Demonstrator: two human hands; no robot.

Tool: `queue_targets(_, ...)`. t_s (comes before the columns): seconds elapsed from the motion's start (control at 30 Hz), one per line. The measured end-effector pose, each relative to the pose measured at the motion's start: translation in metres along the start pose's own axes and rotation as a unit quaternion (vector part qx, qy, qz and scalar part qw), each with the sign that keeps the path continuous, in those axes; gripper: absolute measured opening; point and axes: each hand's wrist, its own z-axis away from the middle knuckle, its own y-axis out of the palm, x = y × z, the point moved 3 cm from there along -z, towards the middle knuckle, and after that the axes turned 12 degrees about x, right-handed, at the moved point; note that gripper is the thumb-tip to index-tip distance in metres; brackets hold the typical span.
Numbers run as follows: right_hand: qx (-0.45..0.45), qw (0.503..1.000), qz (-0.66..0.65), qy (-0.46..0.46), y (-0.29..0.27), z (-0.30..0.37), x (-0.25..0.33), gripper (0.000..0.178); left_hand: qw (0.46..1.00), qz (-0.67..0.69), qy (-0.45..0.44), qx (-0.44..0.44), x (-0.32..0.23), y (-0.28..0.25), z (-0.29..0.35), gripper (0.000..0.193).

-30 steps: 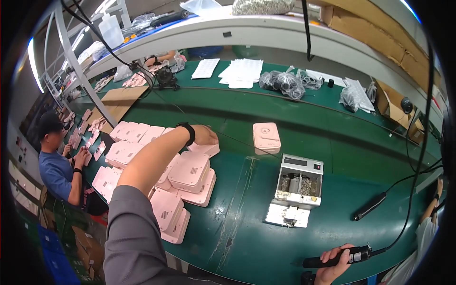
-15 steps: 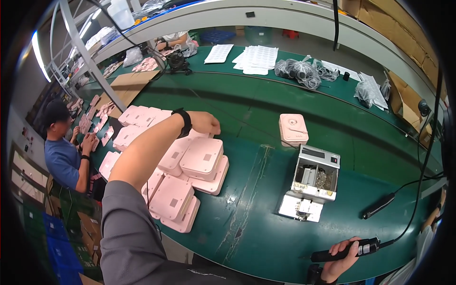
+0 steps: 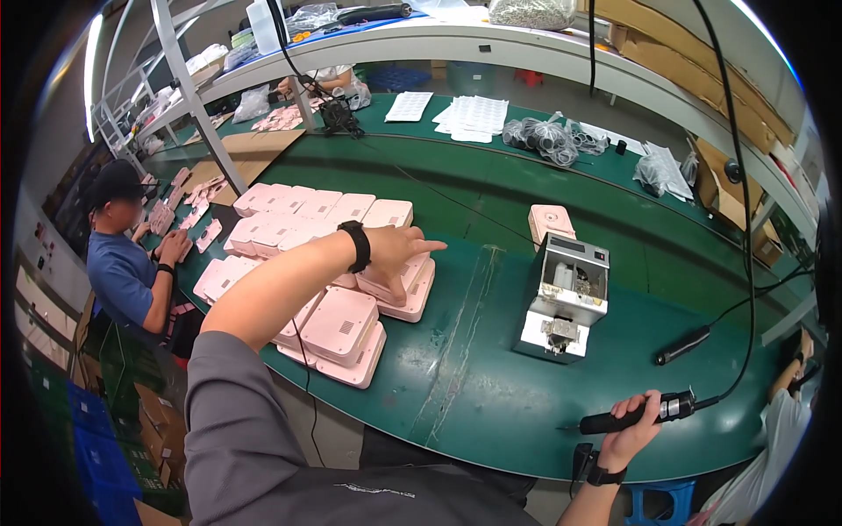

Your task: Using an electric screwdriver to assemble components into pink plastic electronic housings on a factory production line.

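My left hand (image 3: 393,261) is over a pink plastic housing (image 3: 379,292) at the right edge of a stacked group. Its fingers are spread, the index finger pointing right and the thumb reaching down to the housing; whether it grips is not plain. My right hand (image 3: 633,428) is wrapped round a black electric screwdriver (image 3: 605,423), held low at the right with its bit toward the left. Nearer me, another pink housing (image 3: 338,323) lies on top of a second one. A metal screw feeder (image 3: 572,298) stands to the right, with one pink housing (image 3: 551,219) behind it.
A second black screwdriver (image 3: 682,345) lies on the green table (image 3: 465,351), its cord running right. Across the back are paper sheets (image 3: 474,117) and bagged cables (image 3: 545,140). A co-worker in blue (image 3: 123,276) sits at the left. A metal shelf (image 3: 438,48) spans overhead.
My left hand has come nearer and right, from the pile's far side onto a housing, its fingers spreading. The right hand keeps the screwdriver. The whole view has shifted slightly.
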Motion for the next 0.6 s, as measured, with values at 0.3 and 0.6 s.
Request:
queue_targets(0.3,0.009,0.999,0.008,-0.049,0.005,0.031,0.014,0.021,0.954,-0.240,0.095,-0.152,-0.093,0.033,0.023,0.108)
queue_targets(0.6,0.028,0.999,0.029,-0.019,0.014,0.027,0.004,0.016,0.946,-0.089,0.276,-0.144,-0.234,0.116,-0.028,0.101)
